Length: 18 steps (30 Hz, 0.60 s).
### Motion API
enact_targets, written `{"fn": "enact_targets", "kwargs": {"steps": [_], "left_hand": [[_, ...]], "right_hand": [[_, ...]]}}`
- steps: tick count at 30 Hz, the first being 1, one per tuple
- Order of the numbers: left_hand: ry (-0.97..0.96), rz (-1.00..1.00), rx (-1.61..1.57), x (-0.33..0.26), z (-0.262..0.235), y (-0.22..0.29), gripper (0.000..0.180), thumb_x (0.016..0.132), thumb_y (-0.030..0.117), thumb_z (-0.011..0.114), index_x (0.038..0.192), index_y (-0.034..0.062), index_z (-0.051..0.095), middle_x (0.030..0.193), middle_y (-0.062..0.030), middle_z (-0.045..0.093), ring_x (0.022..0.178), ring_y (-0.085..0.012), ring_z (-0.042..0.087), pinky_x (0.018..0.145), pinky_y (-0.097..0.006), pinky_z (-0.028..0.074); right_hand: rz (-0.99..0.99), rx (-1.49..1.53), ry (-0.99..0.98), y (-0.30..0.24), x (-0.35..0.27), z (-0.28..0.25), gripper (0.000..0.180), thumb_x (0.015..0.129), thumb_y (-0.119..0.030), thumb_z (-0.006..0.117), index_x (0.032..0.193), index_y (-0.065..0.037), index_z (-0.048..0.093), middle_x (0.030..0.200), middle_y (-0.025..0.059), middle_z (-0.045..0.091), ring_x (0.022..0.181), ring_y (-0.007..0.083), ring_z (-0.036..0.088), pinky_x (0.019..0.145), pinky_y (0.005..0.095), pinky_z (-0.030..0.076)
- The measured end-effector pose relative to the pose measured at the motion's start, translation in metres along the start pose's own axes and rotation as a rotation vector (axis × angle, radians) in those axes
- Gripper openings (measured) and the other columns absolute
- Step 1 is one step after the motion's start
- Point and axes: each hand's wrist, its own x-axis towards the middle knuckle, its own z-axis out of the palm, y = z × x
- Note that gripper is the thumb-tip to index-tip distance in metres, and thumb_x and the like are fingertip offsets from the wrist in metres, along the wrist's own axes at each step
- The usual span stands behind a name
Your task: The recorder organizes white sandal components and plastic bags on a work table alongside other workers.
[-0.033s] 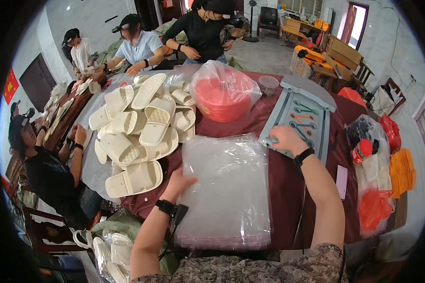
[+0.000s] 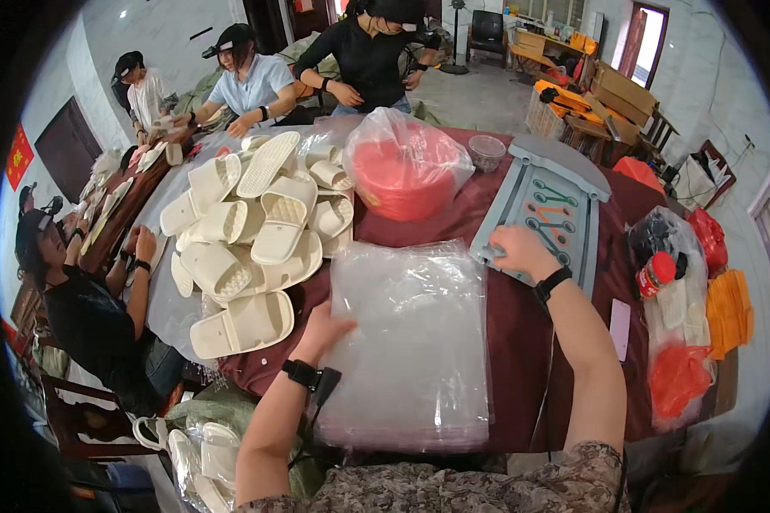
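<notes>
A stack of clear plastic bags (image 2: 411, 350) lies on the table in front of me. My left hand (image 2: 323, 332) rests at its left edge, thumb stretched out over the top bags; its other fingers are partly hidden. Beyond the stack's upper right corner, my right hand (image 2: 522, 252) has its fingers curled on the near left edge of a long grey plastic tray (image 2: 586, 256). Green and orange looped shapes show on the tray's face. Left of the bags rises a heap of cream slide sandals (image 2: 287, 227).
A red tub (image 2: 406, 175) under clear plastic stands behind the bags, beside a small round container (image 2: 487, 152). At right lie a pink phone (image 2: 619, 330), a red-lidded jar (image 2: 656, 274) and orange cloths (image 2: 727, 315). Several people work along the far and left sides.
</notes>
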Motion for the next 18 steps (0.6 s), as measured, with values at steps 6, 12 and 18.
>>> {"fn": "enact_targets", "kwargs": {"steps": [6,12,18], "left_hand": [[-0.08,-0.017,0.051,0.01,0.0,0.019,0.04,0.067,0.012,0.077,0.103,-0.0032,0.067,0.09,-0.011,0.071,0.076,-0.0177,0.067,0.07,-0.032,0.053],[-0.121,0.184,0.156,0.042,0.027,0.015,0.041,0.066,0.013,0.078,0.102,-0.0027,0.067,0.089,-0.0119,0.071,0.077,-0.0174,0.067,0.071,-0.032,0.053],[-0.153,0.062,0.021,0.07,0.079,0.042,0.039,0.065,0.012,0.078,0.099,-0.0039,0.066,0.089,-0.0132,0.07,0.077,-0.0191,0.067,0.071,-0.032,0.052]], "right_hand": [[0.008,0.039,0.078,0.007,-0.001,-0.034,0.029,0.063,-0.023,0.07,0.085,-0.007,0.062,0.086,0.0106,0.062,0.084,0.0336,0.061,0.071,0.0442,0.049],[0.015,0.065,0.11,-0.001,0.007,-0.053,0.027,0.063,-0.022,0.068,0.084,-0.007,0.061,0.085,0.0099,0.062,0.084,0.0331,0.06,0.072,0.0435,0.049],[-0.009,0.07,0.12,0.004,-0.006,-0.044,0.025,0.063,-0.021,0.067,0.082,-0.007,0.059,0.083,0.0095,0.062,0.082,0.0326,0.06,0.071,0.0437,0.049]]}}
